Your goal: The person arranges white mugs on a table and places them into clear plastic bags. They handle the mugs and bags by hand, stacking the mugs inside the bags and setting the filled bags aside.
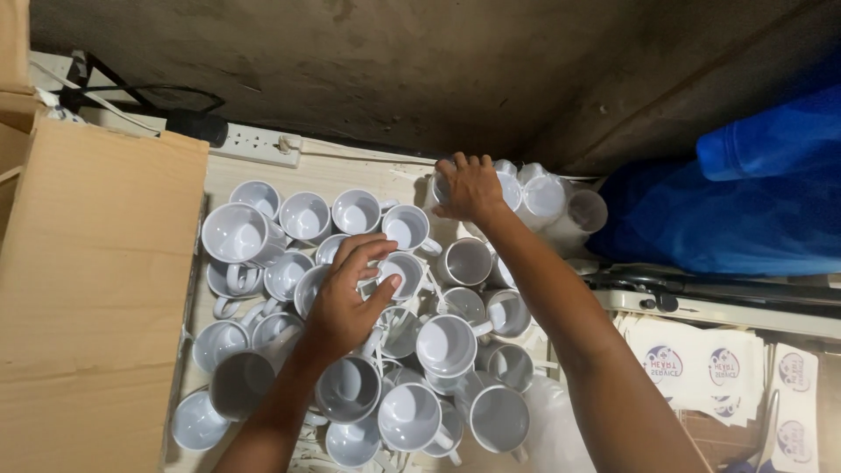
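Mugs point(350, 324), white and crowded, are covering the desk point(350, 171) beside the cardboard box point(96, 289); left hand point(349, 298) is grasping one mid-pile, right hand point(470, 187) is gripping a far mug point(445, 180).

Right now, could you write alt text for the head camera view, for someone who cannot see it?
Seen from above, a person's left hand rests on a crowded heap of plain white mugs, while the right hand reaches to mugs at the far edge. A cardboard box stands at left, a white power strip lies behind, and blue plastic bags sit at right.
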